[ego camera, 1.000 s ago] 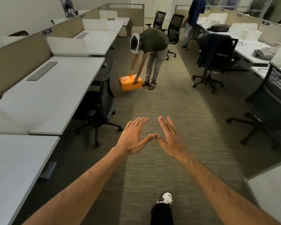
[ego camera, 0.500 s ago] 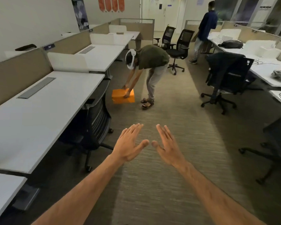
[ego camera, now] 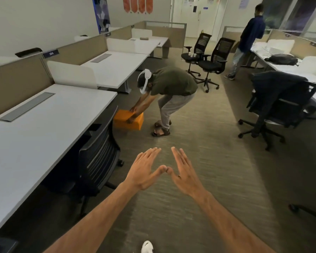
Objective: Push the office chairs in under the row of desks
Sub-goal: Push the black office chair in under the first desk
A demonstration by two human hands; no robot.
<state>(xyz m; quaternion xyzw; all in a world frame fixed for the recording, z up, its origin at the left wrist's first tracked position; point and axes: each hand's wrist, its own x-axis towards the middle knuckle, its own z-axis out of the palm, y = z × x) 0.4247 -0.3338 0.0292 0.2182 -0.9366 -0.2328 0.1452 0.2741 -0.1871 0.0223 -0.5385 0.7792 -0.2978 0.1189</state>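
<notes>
Two bare arms stretched out over the grey striped carpet [ego camera: 199, 143]. Left hand [ego camera: 144, 170] flat and wide open, fingers straight and close side by side, holding nothing. Right hand [ego camera: 184, 172] the same, flat and open, empty. Thumb tips touching in the middle, so both hands make a pointed roof shape. Touching only each other.

Long row of white desks [ego camera: 44, 128] on the left side, with tan walls behind. One black office chair with a ribbed mesh back [ego camera: 97, 161] tucked close against the nearest desk, seat under the top, back sticking out into the aisle. Just left of the left hand, near but not touched.

Black office chair with a dark jacket draped over it [ego camera: 279, 105] out in the open on the right, well apart from the hands. Two more black mesh chairs [ego camera: 206, 57] far ahead, standing free in the aisle.

Bending person in a green shirt [ego camera: 171, 83] ahead, both hands on an orange box [ego camera: 130, 121] on the floor. Standing person in dark blue [ego camera: 250, 37] at the far right desks. White shoe tip [ego camera: 147, 246] at the very bottom.
</notes>
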